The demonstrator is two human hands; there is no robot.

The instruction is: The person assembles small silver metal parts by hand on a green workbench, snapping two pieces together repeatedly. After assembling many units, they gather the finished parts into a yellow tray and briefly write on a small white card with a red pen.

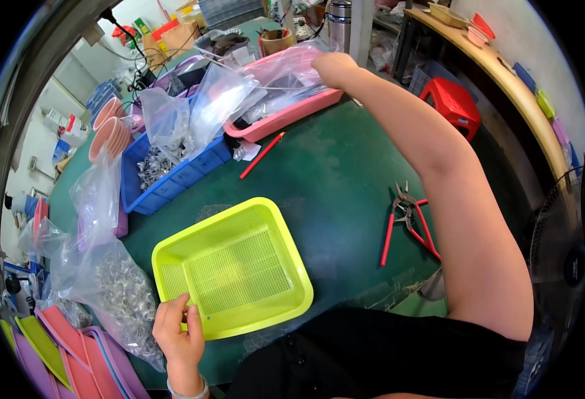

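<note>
A yellow-green plastic basket (291, 246) with a perforated bottom lies tilted in front of me, nothing in it. At its near left corner, my left hand (179, 332) grips the rim between thumb and fingers. My right arm reaches far across the table to a pink basket (286, 122) that holds clear plastic bags (299, 63). At this basket's right end, my right hand (336, 69) is closed against the plastic; its fingertips are partly hidden, and what they grip is unclear.
A blue bin (173, 178) of small metal parts stands left of the pink basket. Red-handled pliers (407, 216) lie on the right, a red pen-like tool (262, 155) mid-table. A bag of clear parts (123, 299) sits by the left hand, above stacked coloured baskets (73, 346).
</note>
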